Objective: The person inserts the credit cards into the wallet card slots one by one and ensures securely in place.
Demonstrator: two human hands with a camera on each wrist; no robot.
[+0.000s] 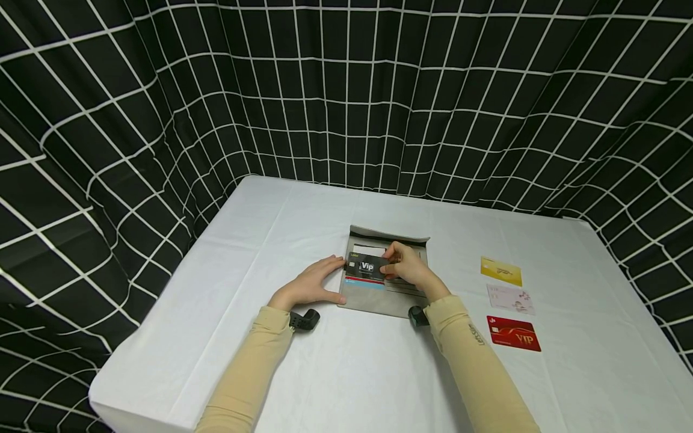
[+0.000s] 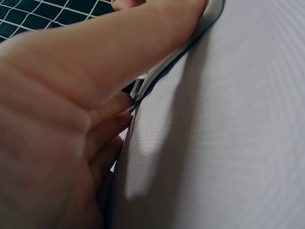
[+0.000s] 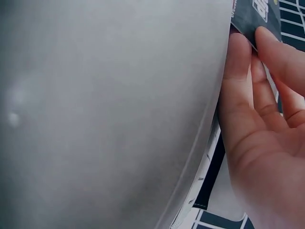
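Head view shows my right fingers (image 1: 391, 264) pinching the black Vip card (image 1: 367, 267) by its right end. Right wrist view agrees: the dark card (image 3: 255, 14) sits between my thumb and first fingers (image 3: 238, 57). So my right hand (image 1: 407, 269) is grasping the card, and the card is just above the open grey wallet (image 1: 385, 288), near the slots in its middle.

My left hand (image 1: 313, 285) lies flat-ish on the wallet's left edge. Left fingers are relaxed, not curled round anything; they just press and hold the wallet still. Left wrist view shows the thumb (image 2: 143, 43) along the wallet rim (image 2: 209, 19), w/ the other fingers tucked beside it.

What could go wrong, I think:
- I only hold one end of the card. If I push at a slant, it could catch on a slot lip and bend or pop out of my pinch.
- If my left hand lets up, the wallet may slide on the smooth white cloth of the surface (image 1: 281, 373) and the card would miss.
- The back flap of the wallet stands up a bit. It might flop down on my fingers.
- I can't tell if the slot is free, bc my hand hides it. A white card (image 1: 368, 248) and a blue card (image 1: 364, 282) are in there already.

Off to my right lie a yellow card (image 1: 501, 270), a pale card (image 1: 510, 299) and a red VIP card (image 1: 513, 333), well apart from the wallet. My sleeve could brush them if I swing wide.
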